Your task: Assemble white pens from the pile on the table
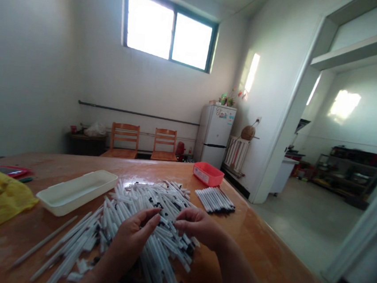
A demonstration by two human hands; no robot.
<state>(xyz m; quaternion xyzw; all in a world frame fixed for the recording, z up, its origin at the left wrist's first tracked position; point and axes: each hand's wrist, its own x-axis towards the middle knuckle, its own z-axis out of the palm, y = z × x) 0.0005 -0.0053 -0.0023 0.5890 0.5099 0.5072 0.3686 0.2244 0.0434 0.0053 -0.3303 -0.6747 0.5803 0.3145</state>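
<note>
Pen pile (143,197) on the tabletop (249,236), below and between left hand (135,226) and right hand (194,222), axes mixed, uncountable; one tidy row (214,200) at 1 o'clock from the right, nearer hand, barrels 11-to-5. Both hands part-closed, thumbs near fingertips, contents unclear. Trays: two, cream tray (77,191) at left hand's 10 o'clock, red tray (213,179) at right's 12.

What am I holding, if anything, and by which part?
Can't tell: the left hand and right hand curl above white tubes, but anything pinched is too blurred.
</note>
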